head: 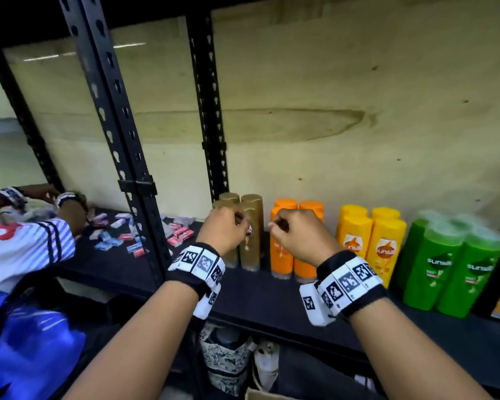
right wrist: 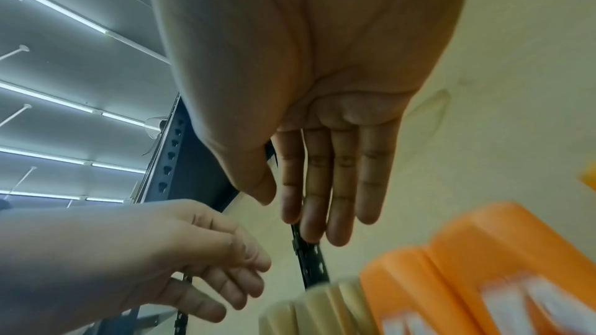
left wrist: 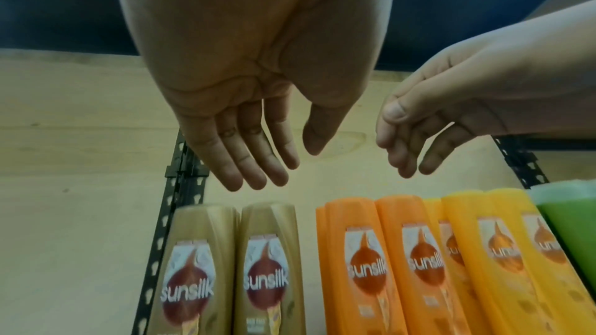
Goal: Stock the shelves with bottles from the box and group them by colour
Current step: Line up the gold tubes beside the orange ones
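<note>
I have both hands raised in front of the black shelf, in the middle of the head view. My left hand is empty, its fingers relaxed and nearly straight, hovering just above the gold bottles without touching them. My right hand is empty too, fingers loose and extended, held in front of the orange bottles.

Along the shelf toward the right of the frame stand the yellow bottles, then the green bottles, each colour in its own cluster.

At the left edge another person in a striped sleeve leans over small packets scattered on the neighbouring shelf.
</note>
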